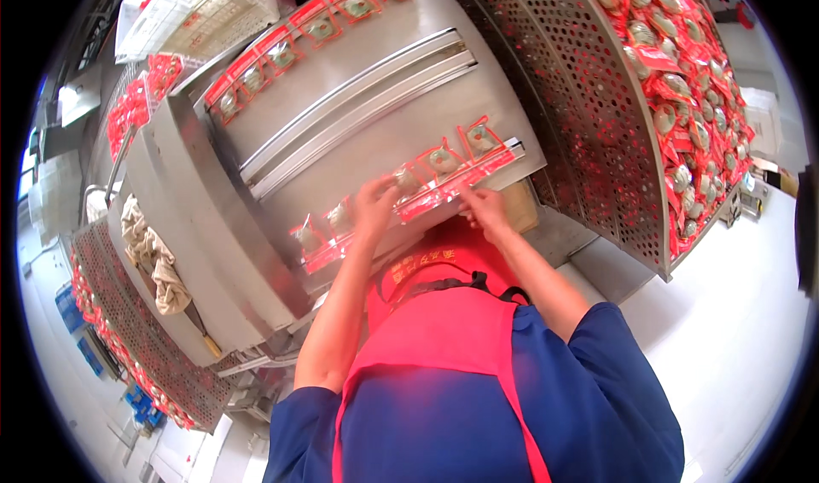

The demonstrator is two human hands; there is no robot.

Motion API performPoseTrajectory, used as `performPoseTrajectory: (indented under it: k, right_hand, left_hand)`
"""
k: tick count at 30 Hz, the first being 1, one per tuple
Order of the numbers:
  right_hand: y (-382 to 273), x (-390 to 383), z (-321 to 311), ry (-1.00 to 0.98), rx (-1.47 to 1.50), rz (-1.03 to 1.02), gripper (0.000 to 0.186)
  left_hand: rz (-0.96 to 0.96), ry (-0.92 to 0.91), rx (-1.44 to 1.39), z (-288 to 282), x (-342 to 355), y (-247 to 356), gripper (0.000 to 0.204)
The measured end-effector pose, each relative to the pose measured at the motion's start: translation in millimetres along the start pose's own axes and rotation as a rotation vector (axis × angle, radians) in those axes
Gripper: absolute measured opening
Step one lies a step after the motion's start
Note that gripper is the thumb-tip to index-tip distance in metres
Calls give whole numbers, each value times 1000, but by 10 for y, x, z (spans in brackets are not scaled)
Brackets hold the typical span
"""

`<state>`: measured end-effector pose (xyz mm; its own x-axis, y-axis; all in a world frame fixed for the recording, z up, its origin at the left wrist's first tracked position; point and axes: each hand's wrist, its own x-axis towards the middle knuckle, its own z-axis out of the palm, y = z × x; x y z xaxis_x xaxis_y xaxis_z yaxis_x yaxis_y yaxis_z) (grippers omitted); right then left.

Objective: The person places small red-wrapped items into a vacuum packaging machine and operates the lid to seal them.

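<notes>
A row of small clear pouches with red edges, each with a round greyish-green egg-like piece inside, lies along the near sealing bar of a steel machine (333,137). My left hand (375,208) is over the middle of this row, its fingers curled in against a pouch (406,178); it is slightly blurred. At the red lower edges toward the right end, my right hand (486,210) has its fingertips pinched together on a pouch edge. Another pouch (444,160) lies between my hands, and one more (481,139) sits at the right end. Others (309,237) lie left of my left hand.
A second row of pouches (320,29) lines the far bar. At right stands a perforated steel bin (589,82) heaped with filled pouches (682,99). A raised steel lid (192,218) is at left, with a cloth (158,265) and another perforated bin (145,321) beyond. White crates (205,22) stand behind.
</notes>
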<state>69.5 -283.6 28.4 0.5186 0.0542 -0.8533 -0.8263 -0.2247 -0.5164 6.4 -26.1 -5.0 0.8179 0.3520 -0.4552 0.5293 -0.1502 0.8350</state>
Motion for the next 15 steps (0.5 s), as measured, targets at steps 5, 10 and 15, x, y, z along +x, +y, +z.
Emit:
performPoseTrajectory:
  k: [5,10,15]
  right_hand:
    - [184,-107,140,-175,-83,6,24]
    - [361,-204,13,-73,-82,-153,25]
    - [1252,-945,-212,75,-107,-189,30]
  left_hand:
    - [-39,-92,-43,25,-20,-24,40]
    - [-141,-183,-255,-26,-30,170,42]
    - [-58,-191,-43,-218,-193,166,40]
